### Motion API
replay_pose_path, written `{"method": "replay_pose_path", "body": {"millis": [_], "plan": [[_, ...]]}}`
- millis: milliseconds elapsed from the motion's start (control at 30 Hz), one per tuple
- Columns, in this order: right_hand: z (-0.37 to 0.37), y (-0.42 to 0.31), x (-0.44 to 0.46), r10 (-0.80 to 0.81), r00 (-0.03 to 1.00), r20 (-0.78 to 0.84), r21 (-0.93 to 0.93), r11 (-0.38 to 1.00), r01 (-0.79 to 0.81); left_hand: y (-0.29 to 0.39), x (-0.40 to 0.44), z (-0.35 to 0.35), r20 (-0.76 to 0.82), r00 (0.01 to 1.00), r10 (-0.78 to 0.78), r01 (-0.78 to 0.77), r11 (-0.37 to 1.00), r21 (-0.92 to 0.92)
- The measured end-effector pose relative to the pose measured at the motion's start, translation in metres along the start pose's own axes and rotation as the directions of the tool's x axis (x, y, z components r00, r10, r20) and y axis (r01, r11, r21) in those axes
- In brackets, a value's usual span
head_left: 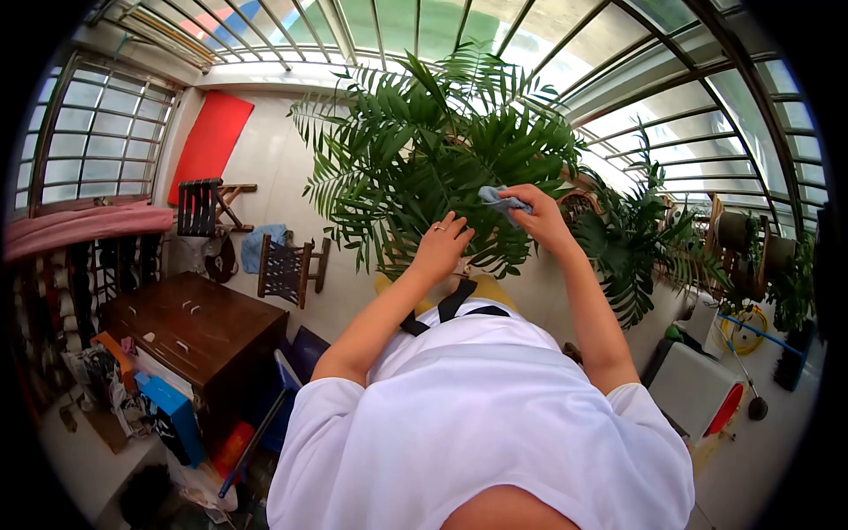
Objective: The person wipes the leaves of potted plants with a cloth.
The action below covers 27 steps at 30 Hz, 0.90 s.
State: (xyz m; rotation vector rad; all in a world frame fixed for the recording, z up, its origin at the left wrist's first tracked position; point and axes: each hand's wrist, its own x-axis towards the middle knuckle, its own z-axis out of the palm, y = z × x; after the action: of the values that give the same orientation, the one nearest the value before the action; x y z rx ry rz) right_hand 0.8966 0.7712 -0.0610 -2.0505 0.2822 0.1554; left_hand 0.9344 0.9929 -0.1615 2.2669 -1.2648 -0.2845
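A large leafy potted palm spreads in front of me, its long green fronds reaching up toward the window bars. My right hand is closed around a crumpled blue-grey cloth, held against the leaves on the plant's right side. Lower and to the left, my left hand, with a ring on one finger, rests at the near fronds. Its fingers are apart and slightly bent, and their tips partly blend into the foliage. The plant's pot is mostly hidden by leaves.
Two small folding stools and a brown wooden cabinet are on the left. A red board leans at the far wall. More potted plants, a white box and a yellow hose stand on the right.
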Motion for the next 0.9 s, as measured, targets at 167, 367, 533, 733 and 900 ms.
{"method": "replay_pose_path", "body": {"millis": [167,367,533,733,900], "plan": [[0.039,-0.034,0.042,0.025,0.998,0.055,-0.203,0.979,-0.014,-0.019,0.002,-0.02,0.042,0.991,0.124,-0.124,0.992,0.001],[0.114,-0.034,0.101,-0.057,0.992,0.116,-0.598,0.793,0.116,-0.035,0.001,-0.035,0.003,0.959,0.283,-0.283,0.959,0.011],[0.133,-0.018,0.109,0.078,0.979,0.188,-0.744,0.662,0.09,-0.044,-0.006,-0.04,0.004,0.931,0.365,-0.365,0.93,0.049],[0.096,-0.027,0.08,0.255,0.921,0.295,-0.645,0.764,-0.005,-0.051,-0.005,-0.045,0.064,0.918,0.391,-0.395,0.917,0.058],[0.074,-0.018,0.089,0.181,0.983,-0.013,-0.031,0.983,-0.181,-0.053,0.001,-0.051,0.004,0.908,0.419,-0.418,0.905,0.077]]}}
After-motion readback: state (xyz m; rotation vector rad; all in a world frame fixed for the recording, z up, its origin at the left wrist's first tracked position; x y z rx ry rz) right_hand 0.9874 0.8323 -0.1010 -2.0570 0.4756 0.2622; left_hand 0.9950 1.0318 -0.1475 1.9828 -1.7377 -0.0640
